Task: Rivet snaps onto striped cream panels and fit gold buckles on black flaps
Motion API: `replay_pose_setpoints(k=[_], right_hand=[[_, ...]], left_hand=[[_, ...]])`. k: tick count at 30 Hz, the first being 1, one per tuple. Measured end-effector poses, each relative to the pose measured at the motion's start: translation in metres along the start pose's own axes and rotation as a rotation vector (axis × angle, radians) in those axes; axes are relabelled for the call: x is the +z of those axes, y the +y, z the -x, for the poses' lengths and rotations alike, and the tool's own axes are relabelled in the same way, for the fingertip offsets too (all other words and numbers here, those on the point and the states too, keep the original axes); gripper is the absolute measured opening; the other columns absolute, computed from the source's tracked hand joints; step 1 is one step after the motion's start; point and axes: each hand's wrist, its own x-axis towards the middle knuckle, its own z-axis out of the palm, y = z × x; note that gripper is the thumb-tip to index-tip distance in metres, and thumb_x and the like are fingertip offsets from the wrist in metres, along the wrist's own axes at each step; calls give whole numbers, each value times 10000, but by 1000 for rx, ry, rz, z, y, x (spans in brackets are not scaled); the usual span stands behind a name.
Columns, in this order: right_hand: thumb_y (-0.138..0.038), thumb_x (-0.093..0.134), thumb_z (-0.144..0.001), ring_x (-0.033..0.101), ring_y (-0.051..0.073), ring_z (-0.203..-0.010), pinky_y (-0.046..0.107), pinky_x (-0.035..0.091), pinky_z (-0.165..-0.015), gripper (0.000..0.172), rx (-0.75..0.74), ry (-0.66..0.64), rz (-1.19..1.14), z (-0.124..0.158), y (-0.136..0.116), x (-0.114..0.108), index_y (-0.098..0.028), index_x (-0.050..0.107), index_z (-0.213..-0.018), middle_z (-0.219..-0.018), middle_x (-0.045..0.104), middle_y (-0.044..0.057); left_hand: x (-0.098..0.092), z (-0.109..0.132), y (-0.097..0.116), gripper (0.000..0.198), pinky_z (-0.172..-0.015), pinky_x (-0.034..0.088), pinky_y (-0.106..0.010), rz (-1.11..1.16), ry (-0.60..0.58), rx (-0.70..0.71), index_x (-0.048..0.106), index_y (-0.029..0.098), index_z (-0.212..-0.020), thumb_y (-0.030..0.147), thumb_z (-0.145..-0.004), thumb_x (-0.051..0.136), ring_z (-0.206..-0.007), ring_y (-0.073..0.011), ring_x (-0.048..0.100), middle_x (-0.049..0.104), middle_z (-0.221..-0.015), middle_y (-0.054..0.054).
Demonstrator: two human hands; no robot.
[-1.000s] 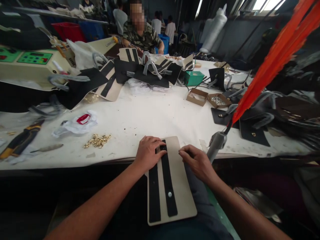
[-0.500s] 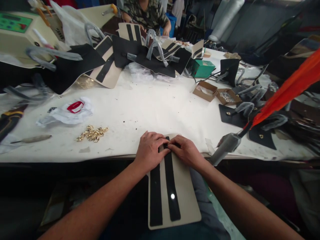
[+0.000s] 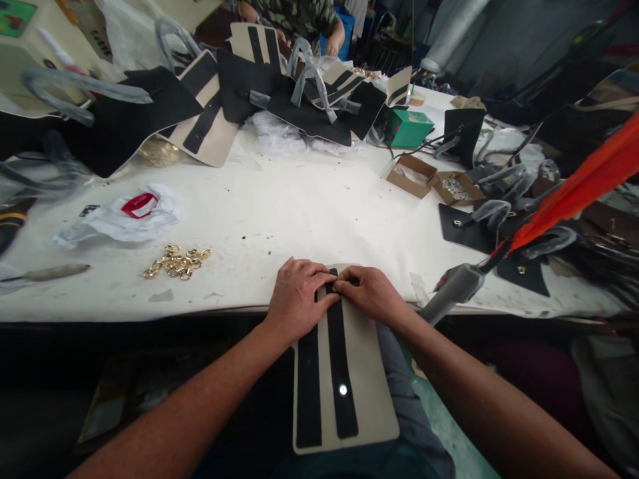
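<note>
A beige panel (image 3: 369,392) with rounded corners and two black strips hangs from the table's front edge over my lap. A round shiny metal stud (image 3: 343,390) sits low on its right-hand strip (image 3: 340,352). My left hand (image 3: 298,297) grips the upper part of the panel, its thumb and forefinger pressed on either side of the strip's upper end. Between them, my right hand (image 3: 370,291) is closed in a pinch against the strip. Whatever its fingertips hold is too small and hidden to make out.
Gold clasps (image 3: 178,262) lie in a heap to the left, near a pointed tool (image 3: 54,273). Small cardboard boxes (image 3: 412,176) and a green box (image 3: 408,128) stand right of centre. A grey holder (image 3: 452,293) with orange cloth rises at right. Opposite, a person (image 3: 294,20) works.
The view has shifted slightly, so the table things sit a little left and higher. Both hands stay at the strip's upper end, with the right fingertips slightly closer in.
</note>
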Motion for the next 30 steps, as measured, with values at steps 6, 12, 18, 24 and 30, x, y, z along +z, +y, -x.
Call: replay_pose_setpoints(k=[6,12,18,24,30], right_hand=[[-336,622,-1041,661,201,-839,318,441,-761,173,-114,121,109,10,6,13,-254,736,-940,-945,736,11],[-370,611,-1058,695,213,-891,335,537,-843,205,-262,392,-147,46,14,11,-235,754,-1116,-1010,752,50],[-498,769,-948,670,199,-756,323,536,-726,301,4,866,-241,120,60,-13,-204,710,-961,-866,711,29],[-731,836,-705,684,258,-742,376,520,-693,689,371,888,-146,115,103,-34,-180,675,-1086,-959,740,84],[-736,764,-758,709,353,-862,431,503,-768,596,427,739,-136,95,91,-42,-164,744,-923,-846,759,126]], left_hand=[[1,0,0,267,-1195,409,-564,-15,7,11,814,300,-1149,338,-891,873,-1201,-284,628,775,-1238,-15],[1,-2,0,288,-1086,482,-518,-35,20,26,828,304,-1143,346,-867,899,-1172,-288,640,793,-1218,-14],[1,-2,0,268,-1082,486,-536,-45,21,37,832,311,-1136,331,-874,884,-1177,-302,647,793,-1235,-17],[0,-2,1,244,-1097,478,-550,-54,25,51,833,301,-1124,316,-883,868,-1176,-305,649,794,-1230,-17],[1,-1,-2,247,-1098,483,-542,-48,31,44,841,313,-1118,334,-875,877,-1164,-294,657,794,-1229,-9]])
